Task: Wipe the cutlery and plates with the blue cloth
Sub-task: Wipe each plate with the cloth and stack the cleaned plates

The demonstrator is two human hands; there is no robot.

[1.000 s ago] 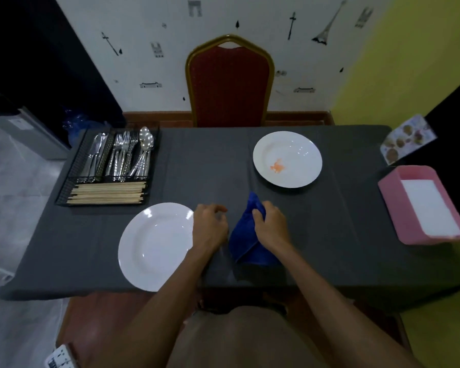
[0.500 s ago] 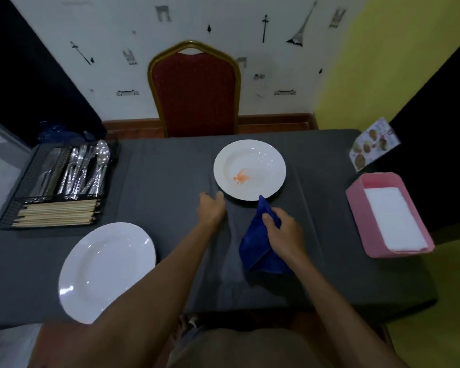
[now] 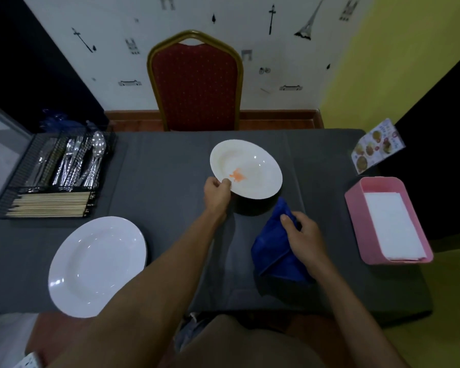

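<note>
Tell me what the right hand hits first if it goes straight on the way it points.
Probably the stained plate, held by the left hand. The right hand, holding the blue cloth, points forward-left at it; the plate looks lifted, so depth is unclear.

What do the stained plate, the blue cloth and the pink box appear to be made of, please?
The stained plate looks like glazed ceramic: glossy highlights on its rim. The blue cloth seems soft microfibre or terry, since it folds limply. The pink box is probably matte plastic, with rounded walls.
</note>
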